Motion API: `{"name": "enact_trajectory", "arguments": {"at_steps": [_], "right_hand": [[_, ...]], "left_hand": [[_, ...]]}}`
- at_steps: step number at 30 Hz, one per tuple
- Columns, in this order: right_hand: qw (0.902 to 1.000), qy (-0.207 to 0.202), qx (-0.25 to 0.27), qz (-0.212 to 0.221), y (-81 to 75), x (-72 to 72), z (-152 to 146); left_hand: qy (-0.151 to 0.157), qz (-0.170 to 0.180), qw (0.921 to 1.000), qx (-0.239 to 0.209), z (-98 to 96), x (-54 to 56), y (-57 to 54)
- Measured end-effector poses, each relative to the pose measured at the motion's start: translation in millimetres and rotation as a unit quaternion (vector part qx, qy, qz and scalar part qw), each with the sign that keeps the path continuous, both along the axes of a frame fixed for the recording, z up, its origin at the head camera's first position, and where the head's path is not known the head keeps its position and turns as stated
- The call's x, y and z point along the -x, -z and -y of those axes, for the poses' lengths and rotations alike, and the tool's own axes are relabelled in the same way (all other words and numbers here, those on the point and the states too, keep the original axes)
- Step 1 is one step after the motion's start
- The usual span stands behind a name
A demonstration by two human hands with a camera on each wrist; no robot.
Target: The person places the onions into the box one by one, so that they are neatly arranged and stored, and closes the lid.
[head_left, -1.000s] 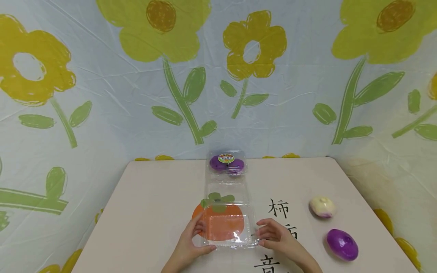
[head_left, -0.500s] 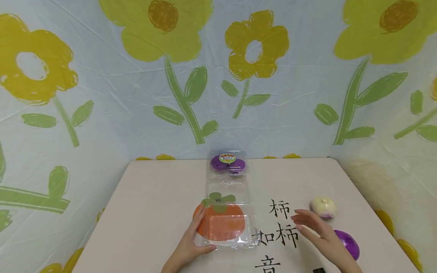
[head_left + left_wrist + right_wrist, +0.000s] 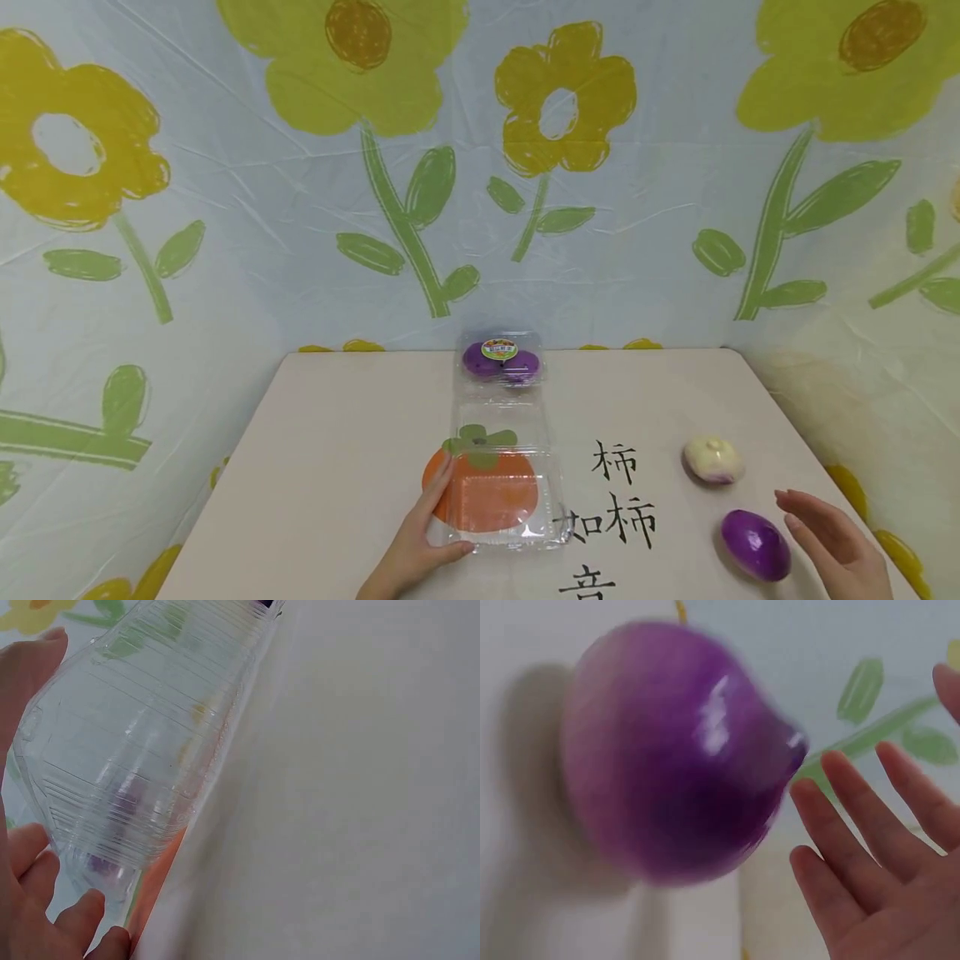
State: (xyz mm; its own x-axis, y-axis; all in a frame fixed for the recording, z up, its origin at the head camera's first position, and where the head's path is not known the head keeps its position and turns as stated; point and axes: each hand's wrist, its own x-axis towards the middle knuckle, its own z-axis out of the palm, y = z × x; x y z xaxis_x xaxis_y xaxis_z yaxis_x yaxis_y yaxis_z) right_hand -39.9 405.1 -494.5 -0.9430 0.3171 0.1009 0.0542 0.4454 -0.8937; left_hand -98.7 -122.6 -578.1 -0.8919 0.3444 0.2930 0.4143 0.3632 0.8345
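Clear plastic box [image 3: 502, 500] is set front-ctr on table [image 3: 337, 467]; clear panel [image 3: 498, 414] lies just behind, joint can't be made out. Near L corner of box is braced by L hand [image 3: 414, 533]: thumb at front edge, fingers spread along side wall, no tight grip shown.

Purple bulb [image 3: 755, 546] is seen R front of table. R hand [image 3: 836, 542] is held wide just beside it, nothing gripped, fingers spread; contact can't be confirmed. In R wrist view, pointed tip is turned twd fingertips. White bulb [image 3: 712, 458] w/ purple base is seen a bit farther back, apart from R hand. At rear, labelled box [image 3: 527, 338] w/ purple pcs [image 3: 522, 367] inside.

Handling, judged: glossy round skin likely rolls, so bulb best cupped low round widest part, thumb opp. fingers; tip not to be pinched. Even, light pressure prob. enough. Thin box walls may buckle if squeezed; box best steadied lightly by L hand. White bulb to be given clearance.
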Motion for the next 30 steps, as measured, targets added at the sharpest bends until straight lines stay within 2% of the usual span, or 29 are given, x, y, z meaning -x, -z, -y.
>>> {"name": "enact_trajectory", "arguments": {"at_steps": [1,2,7,9,12,18,26,30], "right_hand": [[0.9999,-0.007,0.013,0.009,7.1,-0.5,-5.1],[0.9997,-0.017,0.002,0.018,14.1,-0.7,-9.2],[0.9947,-0.101,-0.014,0.009,42.1,0.5,-18.9],[0.992,-0.121,-0.029,0.022,47.9,0.9,-19.1],[0.9878,-0.137,-0.038,0.063,51.9,1.5,-17.7],[0.983,-0.138,-0.043,0.113,51.9,0.7,-15.0],[0.9726,-0.11,-0.074,0.191,46.6,3.5,-15.2],[0.9677,-0.108,-0.089,0.21,42.6,6.0,-12.1]], "left_hand": [[-0.001,0.002,1.0,0.001,0.5,-0.3,0.3],[-0.001,0.002,1.0,0.002,0.9,-0.5,0.5],[0.001,-0.006,1.0,0.004,2.6,0.2,0.9],[0.004,-0.016,0.9999,0.003,3.0,0.9,1.4],[0.006,-0.025,0.9997,0.003,3.1,1.5,2.0],[0.006,-0.027,0.9996,0.006,2.3,1.3,2.0],[0.004,-0.017,0.9998,0.008,1.9,0.3,0.3],[0.001,-0.016,0.9999,0.001,-1.3,-4.2,-12.2]]}}
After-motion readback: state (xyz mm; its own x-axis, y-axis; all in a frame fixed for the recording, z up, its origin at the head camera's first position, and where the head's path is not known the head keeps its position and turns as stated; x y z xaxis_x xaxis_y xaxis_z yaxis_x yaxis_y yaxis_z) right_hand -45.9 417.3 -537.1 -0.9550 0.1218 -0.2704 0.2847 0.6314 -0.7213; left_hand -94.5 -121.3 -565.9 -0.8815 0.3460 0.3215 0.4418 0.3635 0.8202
